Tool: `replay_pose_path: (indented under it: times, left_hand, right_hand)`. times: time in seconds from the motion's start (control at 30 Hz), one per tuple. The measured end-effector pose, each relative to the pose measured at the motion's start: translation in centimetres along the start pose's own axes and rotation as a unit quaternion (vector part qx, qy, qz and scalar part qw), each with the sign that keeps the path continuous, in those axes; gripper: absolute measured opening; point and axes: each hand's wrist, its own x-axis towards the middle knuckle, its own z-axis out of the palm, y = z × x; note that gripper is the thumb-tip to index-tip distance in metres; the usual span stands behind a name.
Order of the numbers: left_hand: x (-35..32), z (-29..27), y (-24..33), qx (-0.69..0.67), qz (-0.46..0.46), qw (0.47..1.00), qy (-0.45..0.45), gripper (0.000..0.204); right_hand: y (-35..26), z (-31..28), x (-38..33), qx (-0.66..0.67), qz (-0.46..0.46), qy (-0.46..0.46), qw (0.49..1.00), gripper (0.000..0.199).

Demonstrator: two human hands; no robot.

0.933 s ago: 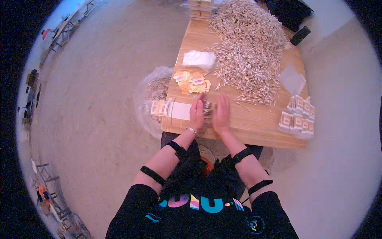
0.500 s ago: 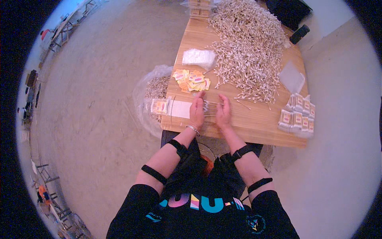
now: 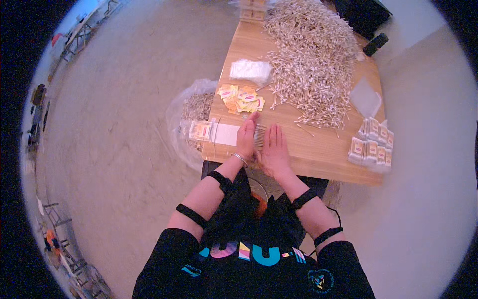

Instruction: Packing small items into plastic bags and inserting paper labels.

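A row of cotton swabs [image 3: 260, 135] lies side by side on the wooden table between my hands. My left hand [image 3: 246, 138] stands on its edge against the left end of the row, fingers stretched out. Flat over the right part of the row lies my right hand [image 3: 275, 151], palm down with straight fingers, hiding some swabs. Left of my left hand is a white strip [image 3: 226, 135], and beyond it a clear packet of swabs [image 3: 200, 131] with a printed card at the table's edge. Loose yellow and orange cards [image 3: 242, 99] are heaped just past my left fingertips.
A large pile of loose swabs [image 3: 313, 60] covers the far table. A stack of clear bags [image 3: 250, 72] lies left of it. Filled packets [image 3: 371, 147] and a translucent sheet [image 3: 366, 98] lie at the right. A plastic sack of swabs [image 3: 196, 107] stands left of the table [image 3: 318, 154].
My right hand has turned from standing on edge to lying palm down, moving left over the swabs. The gap between my hands has narrowed. My left hand has hardly moved.
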Motion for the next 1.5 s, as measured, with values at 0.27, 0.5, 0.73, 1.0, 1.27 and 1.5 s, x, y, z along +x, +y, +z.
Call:
replay_pose_path:
  times: [0.27, 0.5, 0.73, 1.0, 1.27, 1.5]
  left_hand:
    - [0.4, -0.2, -0.4, 0.018, 0.010, 1.000, -0.017, 0.049]
    - [0.4, -0.4, -0.8, 0.008, 0.027, 1.000, -0.002, 0.048]
    - [0.1, 0.0, 0.3, 0.046, 0.040, 0.998, -0.012, 0.046]
    - [-0.1, -0.2, 0.0, 0.054, 0.041, 0.998, 0.002, 0.046]
    - [-0.1, -0.1, 0.0, 0.049, 0.044, 0.998, 0.011, 0.043]
    - [-0.2, 0.3, 0.1, -0.012, 0.018, 1.000, 0.001, 0.047]
  right_hand:
    - [-0.2, 0.3, 0.0, -0.052, 0.024, -0.017, 0.998, 0.079]
    - [-0.1, 0.0, 0.7, -0.020, 0.038, -0.018, 0.999, 0.071]
    - [3.6, 0.0, 2.0, 0.044, 0.005, 0.062, 0.997, 0.041]
    - [5.0, -0.9, 2.7, 0.025, 0.045, 0.092, 0.994, 0.037]
    - [2.2, -0.6, 1.8, 0.078, 0.024, 0.073, 0.994, 0.033]
    - [2.6, 1.3, 1.1, 0.205, 0.033, 0.214, 0.955, 0.029]
